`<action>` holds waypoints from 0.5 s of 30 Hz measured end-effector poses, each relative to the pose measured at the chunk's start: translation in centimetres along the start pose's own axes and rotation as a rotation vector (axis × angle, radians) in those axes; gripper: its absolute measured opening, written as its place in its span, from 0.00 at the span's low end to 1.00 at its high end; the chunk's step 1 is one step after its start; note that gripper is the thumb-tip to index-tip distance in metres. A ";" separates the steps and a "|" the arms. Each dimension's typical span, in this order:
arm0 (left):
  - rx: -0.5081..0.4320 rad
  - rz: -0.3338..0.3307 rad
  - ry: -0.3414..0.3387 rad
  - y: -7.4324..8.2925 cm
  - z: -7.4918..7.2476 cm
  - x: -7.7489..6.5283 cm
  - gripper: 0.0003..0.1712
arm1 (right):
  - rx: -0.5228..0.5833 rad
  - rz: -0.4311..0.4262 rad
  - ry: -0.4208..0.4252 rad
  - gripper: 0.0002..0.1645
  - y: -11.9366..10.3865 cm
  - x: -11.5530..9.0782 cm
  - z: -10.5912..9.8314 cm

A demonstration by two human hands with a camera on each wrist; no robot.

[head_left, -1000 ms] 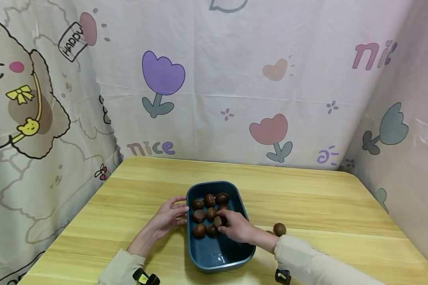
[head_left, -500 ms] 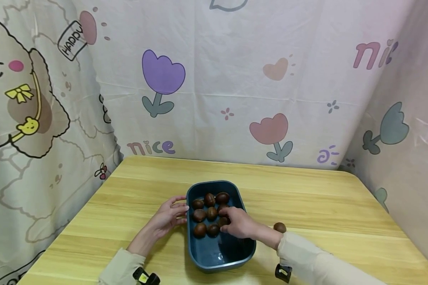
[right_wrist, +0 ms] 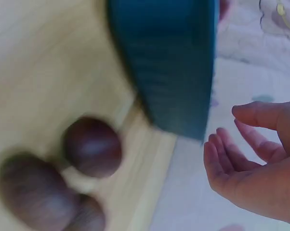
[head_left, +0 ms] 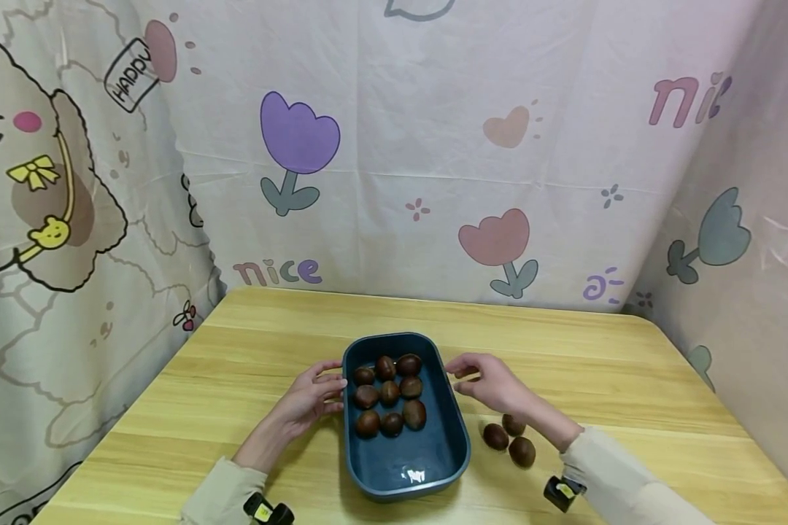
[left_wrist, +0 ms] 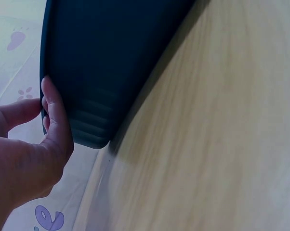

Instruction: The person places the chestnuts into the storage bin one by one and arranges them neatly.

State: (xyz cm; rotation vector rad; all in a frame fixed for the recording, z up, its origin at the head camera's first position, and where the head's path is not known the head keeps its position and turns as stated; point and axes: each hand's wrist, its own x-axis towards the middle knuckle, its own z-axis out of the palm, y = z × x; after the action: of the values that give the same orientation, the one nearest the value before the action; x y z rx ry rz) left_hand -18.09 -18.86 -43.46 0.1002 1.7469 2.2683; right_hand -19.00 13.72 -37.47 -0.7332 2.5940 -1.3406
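A dark blue rectangular box [head_left: 407, 456] sits on the table with several brown chestnuts [head_left: 389, 394] inside, laid in rows of three toward its far end. The left hand [head_left: 311, 401] rests its fingers against the outer left wall, right at the rim, also visible on the dark wall [left_wrist: 101, 72] in the left wrist view. Just outside the right rim hovers the right hand [head_left: 492, 383], fingers loosely bent and thumb apart, holding nothing. Three loose chestnuts [head_left: 522, 452] lie on the table below the right forearm; they look blurred in the right wrist view.
The light wood table [head_left: 289, 321] reaches back to a hanging printed cloth [head_left: 394, 146], with more cloth at both sides. Each wrist wears a small black camera strap, such as the right strap [head_left: 561, 493].
The right hand let go of a chestnut in the box's third row and moved right, out over the rim. The loose chestnuts on the table came into sight. The left hand stayed put.
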 end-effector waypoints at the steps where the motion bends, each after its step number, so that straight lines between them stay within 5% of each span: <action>1: 0.001 0.001 0.003 0.0 0.0 0.0 0.30 | 0.009 0.010 0.002 0.14 0.5 -0.3 -0.2; 15: -0.019 0.008 -0.003 0.0 0.2 0.1 0.29 | 0.029 0.182 0.024 0.14 6.3 -4.6 -2.3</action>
State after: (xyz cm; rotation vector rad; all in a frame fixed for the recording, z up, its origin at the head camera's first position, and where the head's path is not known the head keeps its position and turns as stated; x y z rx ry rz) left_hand -18.10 -18.69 -43.45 0.1062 1.7256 2.2891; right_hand -18.00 20.62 -41.61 -0.4662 2.5809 -1.3373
